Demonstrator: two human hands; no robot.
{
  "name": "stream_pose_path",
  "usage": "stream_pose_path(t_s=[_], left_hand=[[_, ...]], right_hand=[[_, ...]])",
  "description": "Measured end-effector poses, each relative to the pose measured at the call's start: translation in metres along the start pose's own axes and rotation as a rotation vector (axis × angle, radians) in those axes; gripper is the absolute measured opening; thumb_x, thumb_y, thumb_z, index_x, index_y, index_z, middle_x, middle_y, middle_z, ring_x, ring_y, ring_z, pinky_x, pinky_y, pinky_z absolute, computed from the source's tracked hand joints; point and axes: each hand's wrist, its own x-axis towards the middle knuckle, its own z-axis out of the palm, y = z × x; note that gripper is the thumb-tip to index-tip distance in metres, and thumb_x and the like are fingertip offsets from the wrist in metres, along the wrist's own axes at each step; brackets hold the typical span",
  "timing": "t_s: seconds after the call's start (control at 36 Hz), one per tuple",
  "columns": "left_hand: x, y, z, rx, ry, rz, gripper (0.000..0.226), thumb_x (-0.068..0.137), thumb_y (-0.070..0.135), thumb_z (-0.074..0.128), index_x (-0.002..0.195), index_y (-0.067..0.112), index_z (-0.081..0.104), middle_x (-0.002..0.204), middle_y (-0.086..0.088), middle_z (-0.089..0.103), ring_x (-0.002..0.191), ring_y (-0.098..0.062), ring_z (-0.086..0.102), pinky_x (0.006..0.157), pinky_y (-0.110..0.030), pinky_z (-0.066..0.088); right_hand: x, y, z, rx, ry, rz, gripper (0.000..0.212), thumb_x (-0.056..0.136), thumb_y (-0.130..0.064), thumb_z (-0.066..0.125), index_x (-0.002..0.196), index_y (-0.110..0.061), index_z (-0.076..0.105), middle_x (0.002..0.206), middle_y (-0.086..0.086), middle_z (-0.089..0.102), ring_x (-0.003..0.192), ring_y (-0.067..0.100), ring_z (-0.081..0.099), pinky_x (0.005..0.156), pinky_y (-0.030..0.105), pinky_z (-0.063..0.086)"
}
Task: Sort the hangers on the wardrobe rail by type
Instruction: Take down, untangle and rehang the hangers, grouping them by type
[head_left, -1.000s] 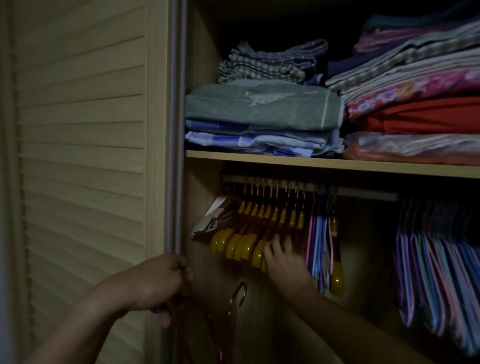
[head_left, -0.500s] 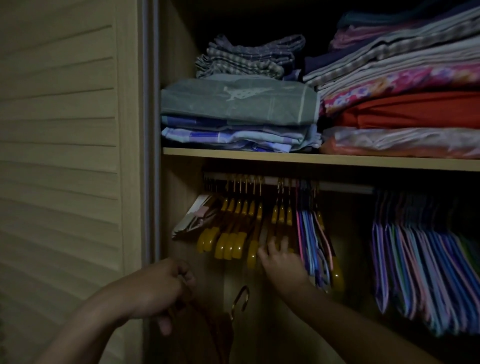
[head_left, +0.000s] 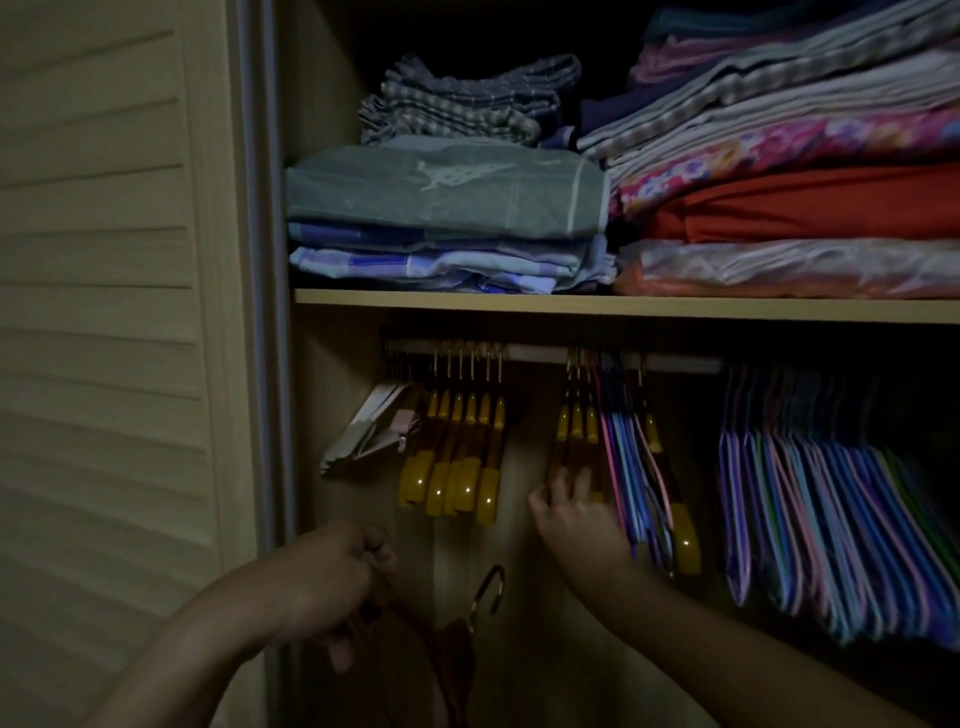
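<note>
Under the shelf (head_left: 623, 306), the wardrobe rail (head_left: 535, 354) carries the hangers in clusters. At its left end hangs a bunch of yellow-tipped wooden hangers (head_left: 457, 457), and a bare stretch of rail separates them from three more wooden hangers (head_left: 576, 431) further right. The right hand (head_left: 574, 525) reaches up to those three, its fingers curled onto their lower ends, touching the wood. Just beside them hang thin coloured hangers (head_left: 631, 467) in pink and blue, with one more wooden hanger (head_left: 680, 530) on their far side, and a large batch of coloured hangers (head_left: 831, 519) fills the rail's right part. The left hand (head_left: 332, 577) sits low by the louvred door (head_left: 104, 312), fingers closed round a dark wooden hanger (head_left: 462, 634) whose metal hook points upward (the body is hard to make out in the gloom). Folded linens (head_left: 447, 208) are stacked on the shelf.
</note>
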Motion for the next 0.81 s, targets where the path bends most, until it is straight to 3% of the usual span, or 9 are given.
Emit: stream_pose_path(t_s=[0.14, 0.28, 0.42, 0.47, 0.61, 0.69, 0.81], left_hand=[[0.003, 0.006, 0.011, 0.018, -0.006, 0.038, 0.015, 0.087, 0.001, 0.058, 0.099, 0.006, 0.065, 0.075, -0.012, 0.064, 0.047, -0.022, 0.062, 0.052, -0.036, 0.052], [0.007, 0.021, 0.026, 0.065, 0.048, 0.125, 0.016, 0.091, -0.001, 0.055, 0.098, 0.013, 0.061, 0.082, -0.009, 0.061, 0.037, -0.009, 0.055, 0.038, -0.025, 0.045], [0.015, 0.032, 0.038, 0.123, 0.132, 0.226, 0.010, 0.095, 0.014, 0.055, 0.094, 0.022, 0.061, 0.089, -0.004, 0.062, 0.058, -0.017, 0.063, 0.055, -0.033, 0.055], [0.018, 0.039, 0.043, 0.140, 0.161, 0.262, 0.008, 0.098, 0.019, 0.053, 0.095, 0.023, 0.060, 0.088, -0.002, 0.062, 0.066, -0.017, 0.065, 0.061, -0.034, 0.057], [0.028, 0.050, 0.056, 0.073, 0.221, 0.293, 0.010, 0.101, 0.024, 0.049, 0.094, 0.026, 0.055, 0.090, -0.006, 0.063, 0.065, -0.023, 0.069, 0.057, -0.035, 0.060], [0.037, 0.053, 0.059, 0.065, 0.259, 0.300, 0.011, 0.101, 0.028, 0.049, 0.092, 0.033, 0.053, 0.091, -0.003, 0.064, 0.068, -0.020, 0.071, 0.062, -0.039, 0.062], [0.048, 0.054, 0.059, 0.033, 0.338, 0.338, 0.012, 0.100, 0.029, 0.049, 0.090, 0.036, 0.052, 0.093, -0.001, 0.063, 0.067, -0.020, 0.070, 0.056, -0.036, 0.060]], right_hand=[[-0.006, 0.005, -0.001, -0.014, -0.020, 0.023, 0.081, 0.091, -0.013, 0.062, 0.153, -0.013, 0.010, 0.159, 0.027, 0.010, 0.143, 0.054, 0.018, 0.094, 0.053, 0.052], [-0.010, 0.009, 0.001, -0.005, -0.031, 0.041, 0.088, 0.089, -0.011, 0.065, 0.154, -0.017, 0.007, 0.161, 0.025, 0.007, 0.144, 0.053, 0.015, 0.096, 0.055, 0.051], [-0.014, 0.009, -0.002, 0.039, -0.059, 0.056, 0.086, 0.090, -0.010, 0.063, 0.156, -0.016, 0.008, 0.163, 0.020, -0.002, 0.147, 0.049, 0.007, 0.104, 0.056, 0.045], [-0.016, 0.009, -0.005, 0.038, -0.082, 0.051, 0.087, 0.090, -0.010, 0.061, 0.156, -0.016, 0.006, 0.163, 0.019, -0.007, 0.148, 0.048, 0.001, 0.107, 0.059, 0.039], [-0.019, 0.004, -0.002, 0.067, -0.098, 0.032, 0.098, 0.088, -0.020, 0.066, 0.157, -0.021, -0.003, 0.162, 0.019, -0.015, 0.147, 0.047, -0.013, 0.116, 0.068, 0.014], [-0.023, 0.006, -0.008, 0.152, -0.060, 0.016, 0.097, 0.089, -0.032, 0.067, 0.158, -0.024, -0.002, 0.163, 0.017, -0.013, 0.148, 0.043, -0.014, 0.119, 0.063, 0.005], [-0.035, 0.013, -0.029, 0.255, 0.027, -0.043, 0.080, 0.094, -0.035, 0.060, 0.156, -0.023, 0.012, 0.165, 0.013, -0.003, 0.151, 0.036, -0.007, 0.122, 0.054, 0.001]])
